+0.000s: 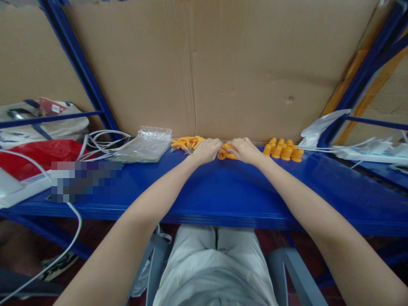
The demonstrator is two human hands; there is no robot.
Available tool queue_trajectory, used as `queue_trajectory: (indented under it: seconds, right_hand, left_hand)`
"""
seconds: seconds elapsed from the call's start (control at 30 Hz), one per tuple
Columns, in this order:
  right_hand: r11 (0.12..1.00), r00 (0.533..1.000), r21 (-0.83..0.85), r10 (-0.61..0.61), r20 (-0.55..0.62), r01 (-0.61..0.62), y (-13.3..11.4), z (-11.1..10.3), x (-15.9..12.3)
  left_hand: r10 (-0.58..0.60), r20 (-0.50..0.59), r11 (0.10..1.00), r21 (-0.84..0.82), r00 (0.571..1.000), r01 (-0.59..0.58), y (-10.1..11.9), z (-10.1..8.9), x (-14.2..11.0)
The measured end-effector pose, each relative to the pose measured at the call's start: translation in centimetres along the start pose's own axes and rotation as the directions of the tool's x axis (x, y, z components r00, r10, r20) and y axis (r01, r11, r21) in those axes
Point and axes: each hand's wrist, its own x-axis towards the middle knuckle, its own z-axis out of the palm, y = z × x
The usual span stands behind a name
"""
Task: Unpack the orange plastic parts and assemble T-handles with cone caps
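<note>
Along the back edge of my long blue metal counter [229,191], toward its left end, lies one stack of clear plastic bags [145,146]. Right of it I have one loose heap of orange plastic pieces with silvery chains [188,142], too overlapped to count. Farther right, one upright group of flared orange plastic pieces [286,152] stands in close rows, roughly ten by my count, so I judge that part ordered and the heap still unsorted. Between them, at least two orange tubular pieces [222,154] lie near my two hands. My right hand [245,149] bends over them, touching; my left hand [207,151] curls beside the heap. I cannot tell whether either is clamped on anything.
</note>
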Motion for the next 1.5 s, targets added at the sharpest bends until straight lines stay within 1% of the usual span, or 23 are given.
queue_trajectory:
  seconds: [0.1, 0.2, 0.33, 0.47, 0.6, 0.8, 1.0, 1.27, 1.5]
  right_hand:
    - [0.999, 1.0, -0.046, -0.011, -0.007, 0.01, -0.1, -0.4, 0.1]
    - [0.996, 0.998, -0.085, -0.037, -0.043, 0.033, -0.2, -0.7, 0.0]
    - [0.996, 0.996, -0.073, -0.052, -0.072, 0.047, -0.3, -0.7, -0.3]
    - [0.999, 0.997, -0.022, -0.051, -0.056, 0.05, -0.3, -0.5, -0.3]
    - [0.997, 0.997, -0.031, -0.076, -0.016, 0.075, -0.4, -0.4, -0.2]
    - [0.994, 0.994, -0.074, -0.089, -0.062, 0.085, -0.2, -0.5, -0.1]
    - [0.991, 0.994, -0.1, -0.096, -0.054, 0.09, -0.1, -0.4, -0.1]
    - [0.988, 0.994, -0.106, -0.113, -0.004, 0.112, 0.0, -0.4, -0.3]
    - [0.981, 0.995, -0.179, -0.085, -0.047, 0.075, -0.3, -0.7, -0.1]
  left_hand:
    - [-0.008, 0.008, 1.0, 0.0, 1.0, 0.008, 0.1, 0.1, 0.0]
    - [-0.008, -0.017, 1.0, 0.002, 1.0, 0.008, 0.1, 0.3, 0.0]
    - [-0.006, -0.038, 1.0, -0.005, 0.999, 0.006, 0.2, 0.3, -0.1]
    - [-0.006, -0.034, 1.0, -0.002, 0.999, 0.006, 0.4, 0.1, -0.1]
    - [-0.013, 0.004, 1.0, -0.013, 1.0, 0.013, 0.6, -0.2, -0.1]
    - [-0.023, 0.018, 1.0, -0.008, 1.0, 0.023, 1.1, -0.6, 0.0]
    - [-0.072, 0.068, 0.997, -0.03, 0.995, 0.074, 1.4, -0.8, 0.1]
    - [-0.055, 0.048, 0.998, -0.038, 0.997, 0.057, 1.3, -0.8, 0.0]
    - [-0.081, 0.024, 0.994, -0.068, 0.996, 0.082, 1.5, -0.6, 0.3]
